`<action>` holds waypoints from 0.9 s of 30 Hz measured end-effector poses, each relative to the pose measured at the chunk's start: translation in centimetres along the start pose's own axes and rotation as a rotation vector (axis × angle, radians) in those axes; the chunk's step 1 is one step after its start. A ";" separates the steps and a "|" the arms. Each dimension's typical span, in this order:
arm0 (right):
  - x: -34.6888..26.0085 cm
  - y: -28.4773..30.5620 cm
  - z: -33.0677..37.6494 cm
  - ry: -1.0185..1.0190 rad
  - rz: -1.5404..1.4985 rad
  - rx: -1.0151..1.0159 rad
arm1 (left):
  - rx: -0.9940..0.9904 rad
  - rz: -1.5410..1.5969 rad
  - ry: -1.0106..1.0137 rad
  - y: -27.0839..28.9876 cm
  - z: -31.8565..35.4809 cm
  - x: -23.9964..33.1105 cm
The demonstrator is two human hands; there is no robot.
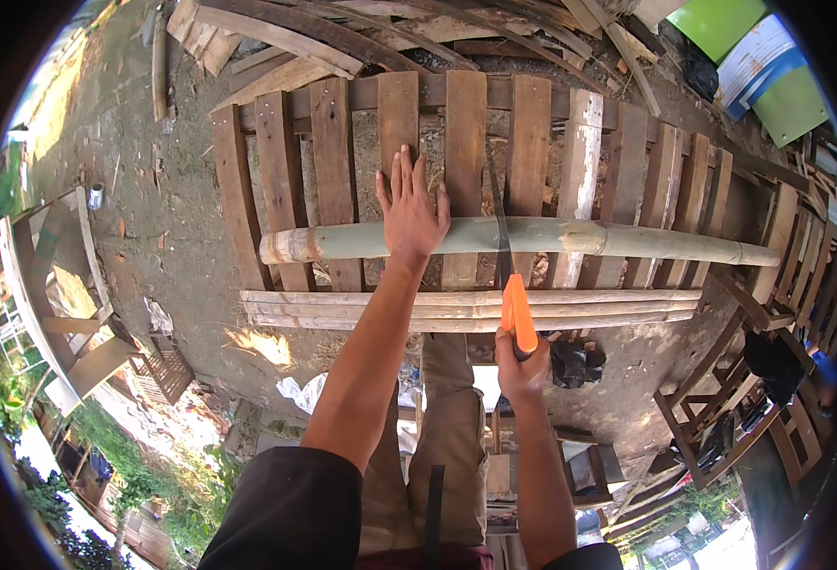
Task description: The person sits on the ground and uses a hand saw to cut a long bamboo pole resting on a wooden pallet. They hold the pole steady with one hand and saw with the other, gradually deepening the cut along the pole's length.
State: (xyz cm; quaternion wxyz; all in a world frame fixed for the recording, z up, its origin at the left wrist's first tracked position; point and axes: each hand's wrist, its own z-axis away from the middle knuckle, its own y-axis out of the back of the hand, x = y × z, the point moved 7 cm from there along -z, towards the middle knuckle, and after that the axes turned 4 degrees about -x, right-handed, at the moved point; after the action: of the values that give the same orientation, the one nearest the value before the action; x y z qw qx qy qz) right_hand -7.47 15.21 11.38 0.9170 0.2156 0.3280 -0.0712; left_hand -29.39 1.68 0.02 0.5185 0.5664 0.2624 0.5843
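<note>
A long green-grey bamboo pole [342, 240] lies crosswise on a slatted wooden bench [466, 104]. My left hand [413, 211] rests on the pole left of its middle, palm down with the fingers stretched toward the far side. In my right hand [523, 365] is a handsaw [521, 318], its orange handle gripped at the near side of the bench. The dark saw blade [500, 209] points away from me and crosses the pole to the right of my left hand. Whether the teeth have cut into the bamboo, I cannot tell.
Split bamboo strips [390, 311] form the bench's near edge. Scrap planks [342, 43] are piled beyond it. At the right stand wooden frames [713, 418] and a black bag [775, 366]. A small can [95, 197] is on the ground at left, near a wooden cabinet [67, 294].
</note>
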 end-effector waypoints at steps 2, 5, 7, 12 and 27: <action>-1.8 0.1 -0.4 -0.085 0.034 0.011 | -0.007 -0.006 -0.002 -0.3 0.0 0.0; -2.9 -0.3 -0.5 -0.005 0.129 0.060 | -0.014 0.000 -0.011 -0.5 0.1 0.1; -2.8 0.0 -0.7 -0.112 0.131 0.017 | -0.019 0.011 -0.035 -0.6 0.6 0.5; -4.4 0.1 -0.6 -0.100 0.127 0.056 | 0.053 0.038 -0.104 -0.2 0.4 0.4; 2.6 0.0 3.0 0.297 -0.054 0.159 | -0.176 -0.282 -0.600 -0.9 6.8 2.4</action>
State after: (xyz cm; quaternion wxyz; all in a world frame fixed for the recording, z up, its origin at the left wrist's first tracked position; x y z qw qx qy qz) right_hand -3.73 13.94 11.80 0.8363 0.2866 0.4588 -0.0889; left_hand -22.31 2.21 1.69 0.6950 0.6245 0.1223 0.3346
